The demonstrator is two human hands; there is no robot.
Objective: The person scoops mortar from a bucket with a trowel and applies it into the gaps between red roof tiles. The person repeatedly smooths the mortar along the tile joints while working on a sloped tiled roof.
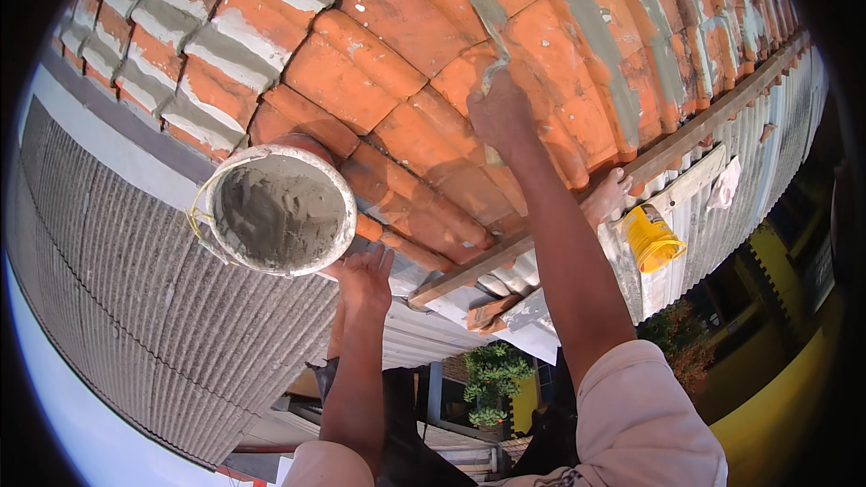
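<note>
1. Beside the left hand (364, 281), the bucket (349, 216) holds grey mortar (280, 207); the yellow pail (642, 233) sits tilted, contents not visible.
2. Left fingers extended at the bucket's side; grip cannot be confirmed.
3. Right hand (502, 110) closed around the trowel (495, 67), over the tiles (347, 72); handle largely covered, blade indistinct.
4. Trowel's long axis runs up-slope, tip pointing away from the person.

The orange tiled roof (338, 81) carries grey mortar strips (609, 63).

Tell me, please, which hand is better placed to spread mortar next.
Probably the right hand: it grips a tool at the roof tiles, while the left hand is near the mortar bucket.
</note>
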